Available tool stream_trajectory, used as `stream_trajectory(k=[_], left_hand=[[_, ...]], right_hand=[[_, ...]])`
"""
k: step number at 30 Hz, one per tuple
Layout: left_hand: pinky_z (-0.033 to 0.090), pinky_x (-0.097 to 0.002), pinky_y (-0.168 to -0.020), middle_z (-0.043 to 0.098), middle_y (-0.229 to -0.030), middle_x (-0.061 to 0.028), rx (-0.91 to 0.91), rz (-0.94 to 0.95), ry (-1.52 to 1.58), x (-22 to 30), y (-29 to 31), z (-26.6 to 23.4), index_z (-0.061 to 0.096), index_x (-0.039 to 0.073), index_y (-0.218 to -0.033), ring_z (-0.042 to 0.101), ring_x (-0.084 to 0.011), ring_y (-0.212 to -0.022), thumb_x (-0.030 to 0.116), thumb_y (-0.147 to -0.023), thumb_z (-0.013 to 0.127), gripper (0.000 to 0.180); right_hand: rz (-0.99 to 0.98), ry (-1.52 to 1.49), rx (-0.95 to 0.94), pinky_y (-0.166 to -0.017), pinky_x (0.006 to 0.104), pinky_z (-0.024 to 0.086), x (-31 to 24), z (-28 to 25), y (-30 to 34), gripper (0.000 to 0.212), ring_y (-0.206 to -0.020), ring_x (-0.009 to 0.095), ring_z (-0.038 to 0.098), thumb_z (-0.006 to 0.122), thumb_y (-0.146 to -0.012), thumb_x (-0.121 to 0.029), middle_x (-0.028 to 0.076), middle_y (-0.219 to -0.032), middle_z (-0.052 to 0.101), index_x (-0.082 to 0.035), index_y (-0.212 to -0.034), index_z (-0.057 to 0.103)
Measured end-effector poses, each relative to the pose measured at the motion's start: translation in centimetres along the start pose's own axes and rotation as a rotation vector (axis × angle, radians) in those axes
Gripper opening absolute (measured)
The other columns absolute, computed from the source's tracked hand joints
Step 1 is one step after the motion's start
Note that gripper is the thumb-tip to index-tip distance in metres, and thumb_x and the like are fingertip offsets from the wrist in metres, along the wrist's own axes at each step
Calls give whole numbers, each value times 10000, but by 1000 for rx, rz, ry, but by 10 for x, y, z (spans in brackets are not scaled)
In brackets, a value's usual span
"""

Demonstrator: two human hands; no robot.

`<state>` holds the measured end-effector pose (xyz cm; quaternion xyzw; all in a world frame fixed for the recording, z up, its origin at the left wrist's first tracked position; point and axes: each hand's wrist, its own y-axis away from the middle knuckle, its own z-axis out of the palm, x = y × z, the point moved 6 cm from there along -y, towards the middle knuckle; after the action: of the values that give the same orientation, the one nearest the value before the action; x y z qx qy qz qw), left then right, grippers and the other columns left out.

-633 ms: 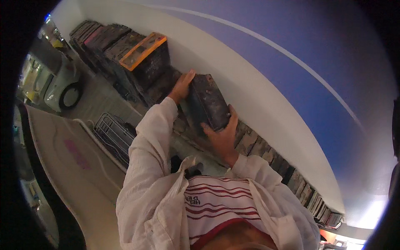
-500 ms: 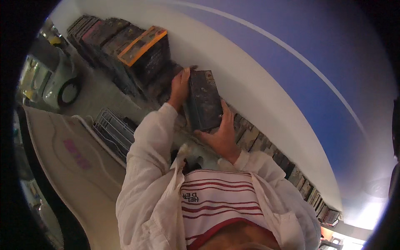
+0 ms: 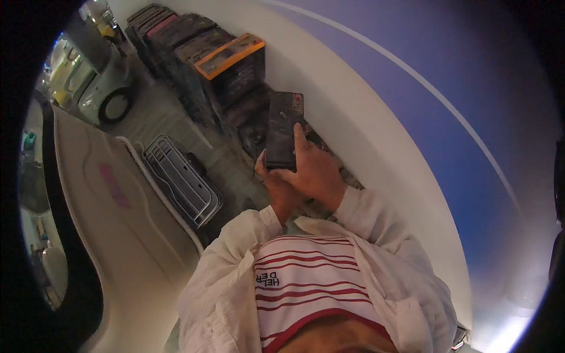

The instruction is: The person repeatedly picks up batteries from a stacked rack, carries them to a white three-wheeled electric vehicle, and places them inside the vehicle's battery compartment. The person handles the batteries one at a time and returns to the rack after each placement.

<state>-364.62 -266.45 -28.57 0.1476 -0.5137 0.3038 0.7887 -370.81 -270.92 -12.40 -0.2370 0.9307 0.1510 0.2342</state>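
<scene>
While both arms in loose white sleeves come up from the lower edge, the right hand (image 3: 315, 173) wraps around the lower end of a slim, dark rectangular case (image 3: 283, 129), its thumb lying up the case's front face. The left hand (image 3: 275, 187) sits just beneath and behind it, mostly hidden by the right hand; whether its fingers close on the case cannot be told, though they touch its lower left corner. The case stands upright, held up in front of a long row of dark, flat cases (image 3: 194, 53) shelved spine-out along the foot of a white curved wall (image 3: 365, 106). One case in that row has an orange top edge (image 3: 229, 56) and stands just left of the held case. Below and left of the hands, a white wire rack (image 3: 182, 179) lies on the grey floor beside a broad white panel with a pink mark (image 3: 112, 176). A white car (image 3: 103, 82) shows at the upper left.
</scene>
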Motion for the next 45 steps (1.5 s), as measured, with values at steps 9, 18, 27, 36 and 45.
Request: stream_trajectory(k=[9, 18, 27, 36, 45], left_hand=[[376, -420, -1029, 402, -1275, -184, -88, 356, -562, 58, -26, 1, 247, 19, -1385, 437, -318, -1210, 128, -601, 866, 1004], [369, -417, -1024, 431, -1235, -182, 50, 251, -524, 58, -49, -14, 308, 16, -1344, 438, -332, -1189, 166, -592, 895, 965], [345, -462, -1044, 430, -1296, -208, -69, 412, -617, 98, -122, -20, 368, 12, -1335, 412, -380, -1201, 217, -574, 922, 963], [242, -459, -1155, 212, -1531, -283, -34, 226, -869, 23, -170, -71, 37, -72, -1512, 220, -442, -1419, 197, -685, 880, 1211], [295, -395, -1124, 405, -1446, -216, -137, 243, -741, 10, -193, -46, -12, -49, -1513, 398, -328, -1346, 31, -876, 689, 951]], right_hand=[[-721, 726, 232, -1067, 438, 381, 30, -42, -84, 1007, -1297, 318, 468, 808, -611, -124, 126, -1386, 496, -154, -1501, 336], [-841, 675, -274, -1073, 416, 359, -22, -19, -124, 804, -1243, 272, 509, 843, -539, -109, 74, -1270, 570, -110, -1275, 519], [-760, 575, -81, -1049, 446, 363, -41, -48, -156, 755, -1182, 298, 534, 856, -565, -167, 81, -1210, 598, -115, -1243, 528], [-161, -370, 368, -1097, 413, 336, -1, -1, -173, 739, -1259, 335, 478, 762, -818, -218, 195, -1355, 507, -2, -1415, 385], [26, -1274, 127, -1079, 363, 343, 3, 66, -187, 705, -1257, 264, 472, 687, -914, -387, 108, -1372, 517, 17, -1415, 401]])
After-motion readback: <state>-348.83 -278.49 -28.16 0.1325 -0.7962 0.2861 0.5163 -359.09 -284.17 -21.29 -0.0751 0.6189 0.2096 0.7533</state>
